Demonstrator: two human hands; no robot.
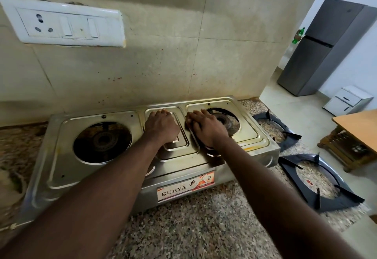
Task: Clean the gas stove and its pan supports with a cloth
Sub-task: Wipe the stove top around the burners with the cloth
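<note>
The pan supports (pixel 289 169) lie off the gas stove (pixel 67 156), at the right of the frame. The left hand (pixel 161 125) and right hand (pixel 206 130) rest palm-down mid-frame on its top. No cloth shows clearly, so I cannot tell whether either hand grips one; wiping looks mostly ahead.

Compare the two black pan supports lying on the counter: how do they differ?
The far pan support lies beside the stove's right end, its left edge hidden behind it; the near pan support lies by the stove's front corner, fully in view. Both are black, off the stove, flat on the granite counter.
</note>
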